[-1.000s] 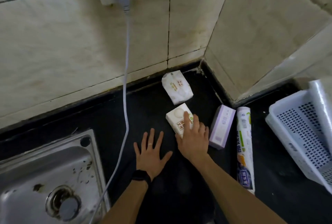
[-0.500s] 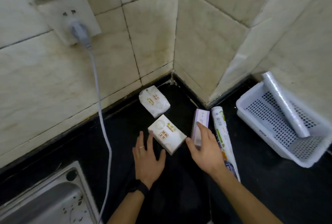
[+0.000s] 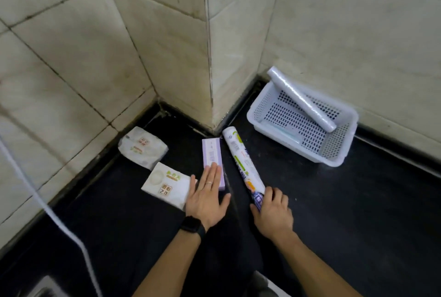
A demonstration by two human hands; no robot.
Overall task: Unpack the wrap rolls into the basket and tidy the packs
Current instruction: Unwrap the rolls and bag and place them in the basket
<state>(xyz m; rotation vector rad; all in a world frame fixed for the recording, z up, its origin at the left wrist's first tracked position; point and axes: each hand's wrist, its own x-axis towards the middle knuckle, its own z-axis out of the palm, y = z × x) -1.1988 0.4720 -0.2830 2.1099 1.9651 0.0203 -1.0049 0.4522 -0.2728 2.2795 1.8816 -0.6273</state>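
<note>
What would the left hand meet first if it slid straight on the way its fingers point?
The purple box. The left hand lies flat, its fingertips over the box's near end and pointing roughly along its length. Past the box, the tiled pillar's base looks next, though depth is unclear.

two white tissue packs (image 3: 142, 148) (image 3: 167, 185), one lilac box (image 3: 211, 152), one printed roll (image 3: 243, 163) beside one white plastic basket (image 3: 333, 162); one clear roll (image 3: 301, 101) inside.
</note>
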